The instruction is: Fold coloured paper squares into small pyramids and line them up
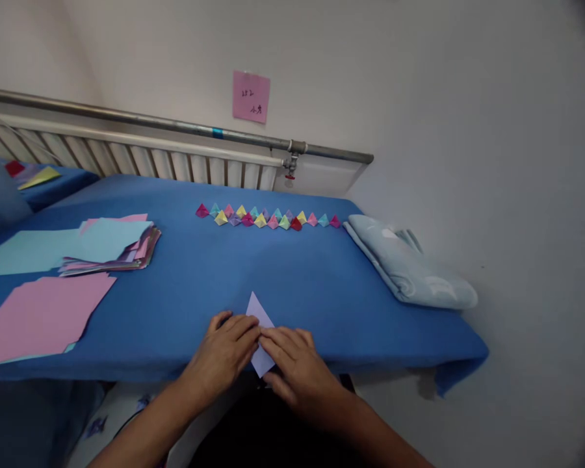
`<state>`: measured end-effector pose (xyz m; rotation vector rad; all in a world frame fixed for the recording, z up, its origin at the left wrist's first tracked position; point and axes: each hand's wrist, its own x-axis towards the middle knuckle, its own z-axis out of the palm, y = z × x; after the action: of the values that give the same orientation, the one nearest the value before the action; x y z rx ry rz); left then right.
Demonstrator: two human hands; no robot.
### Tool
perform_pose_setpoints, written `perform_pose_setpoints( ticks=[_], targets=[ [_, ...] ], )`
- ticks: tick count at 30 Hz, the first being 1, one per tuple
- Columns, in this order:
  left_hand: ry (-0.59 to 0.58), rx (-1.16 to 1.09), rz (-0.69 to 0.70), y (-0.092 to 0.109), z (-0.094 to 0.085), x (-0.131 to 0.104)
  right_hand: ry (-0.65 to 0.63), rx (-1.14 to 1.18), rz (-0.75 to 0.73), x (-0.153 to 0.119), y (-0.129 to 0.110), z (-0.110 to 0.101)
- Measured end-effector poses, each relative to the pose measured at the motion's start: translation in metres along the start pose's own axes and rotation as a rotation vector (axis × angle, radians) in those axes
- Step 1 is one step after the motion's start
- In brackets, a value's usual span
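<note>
A pale lilac sheet of origami paper (pixel 259 311), folded to a pointed shape, lies at the front edge of the blue-covered table. My left hand (pixel 225 348) presses on its left side with the fingers bent together. From the right, my right hand (pixel 296 365) grips the same paper, fingertips on top and thumb near its lower corner. Both sets of fingertips meet over the middle and hide that part of the fold. Beyond the hands, small folded paper pieces (pixel 260 221) in many colours form two rows.
Stacked coloured paper (pixel 114 240) and pink sheets (pixel 43 315) lie to the left. A folded light-blue blanket (pixel 409 263) rests at the right by the wall. Behind the blue cloth (pixel 185 286) run a radiator (pixel 175 166) and a pipe (pixel 160 122). A pink note (pixel 251 97) hangs above.
</note>
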<state>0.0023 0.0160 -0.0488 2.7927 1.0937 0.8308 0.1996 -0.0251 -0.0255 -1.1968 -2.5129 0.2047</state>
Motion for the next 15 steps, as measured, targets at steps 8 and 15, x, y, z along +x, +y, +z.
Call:
perform_pose_setpoints(
  ticks=[8,15],
  targets=[
    [-0.017,0.082,-0.082,0.006,0.001,-0.001,0.203,-0.152,0.003,-0.013,0.010,0.020],
    [-0.041,0.139,-0.212,0.023,0.007,0.009,0.292,-0.203,0.007,-0.012,0.024,0.001]
  ],
)
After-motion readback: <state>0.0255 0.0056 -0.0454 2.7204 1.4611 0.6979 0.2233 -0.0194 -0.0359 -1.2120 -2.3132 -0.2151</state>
